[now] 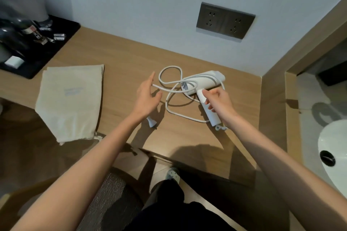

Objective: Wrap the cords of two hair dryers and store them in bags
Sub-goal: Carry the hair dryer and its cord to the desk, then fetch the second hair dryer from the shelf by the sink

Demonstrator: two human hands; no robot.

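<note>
**Inspector:** State of the hands?

**Assistant:** The right hand [218, 101] grips the handle of the white hair dryer [202, 80], which lies on the wooden desk [122, 52] near the corner. The left hand [147, 97] is spread flat, fingers straight, over a stretch of cord [170, 78]. Contact cannot be confirmed.

**Inspector:** Condition of the cord?

**Assistant:** Unwrapped, in loose loops beside the dryer body. Its plug [151, 122] lies on the desk just by the left wrist.

**Inspector:** Bags?

**Assistant:** Cream cloth bags [69, 99] lie flat and stacked, well left of the dryer, beside a black tray [62, 37].

Bare desk [120, 58] between bags [70, 99], cord [170, 80]
</note>
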